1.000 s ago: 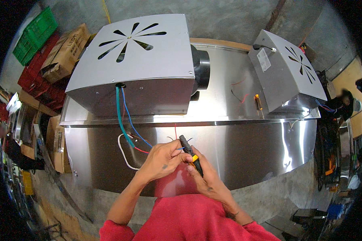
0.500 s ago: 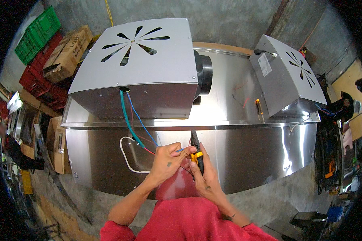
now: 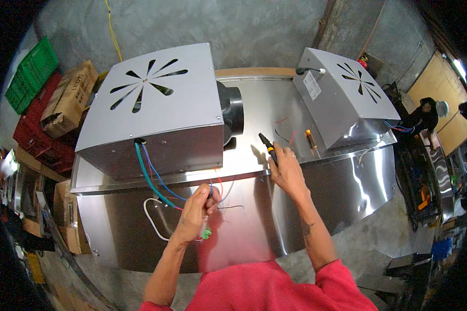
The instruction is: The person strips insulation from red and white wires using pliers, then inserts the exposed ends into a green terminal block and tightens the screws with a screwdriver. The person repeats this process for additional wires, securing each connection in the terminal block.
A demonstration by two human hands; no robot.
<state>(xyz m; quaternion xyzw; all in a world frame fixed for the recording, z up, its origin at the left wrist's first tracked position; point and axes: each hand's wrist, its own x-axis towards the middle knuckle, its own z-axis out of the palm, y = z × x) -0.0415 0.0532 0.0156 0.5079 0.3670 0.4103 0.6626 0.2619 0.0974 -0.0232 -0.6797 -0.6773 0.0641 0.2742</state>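
Observation:
My left hand (image 3: 197,207) is closed on the blue wire (image 3: 161,181) above the metal sheet's front slope. The wire comes out of a hole in the large grey metal box (image 3: 155,158), beside a green sleeve (image 3: 149,176). A red wire end (image 3: 220,182) and a dark wire end (image 3: 233,207) stick out by my fingers. Below the hand hangs a small green connector (image 3: 206,234). My right hand (image 3: 288,171) grips black-and-yellow pliers (image 3: 269,147), their nose pointing up and left over the flat metal top. A white cable (image 3: 152,223) loops beside my left hand.
A yellow-handled screwdriver (image 3: 310,139) and scraps of red and dark wire lie on the metal top (image 3: 257,109). A smaller grey box (image 3: 347,98) stands at right. A black round outlet (image 3: 236,110) juts from the large box. Crates and a cardboard box (image 3: 70,96) are stacked left.
My right hand has moved away from the left, up and right, carrying the pliers. The left hand still holds the blue wire. The whole view has shifted, and the green connector now shows.

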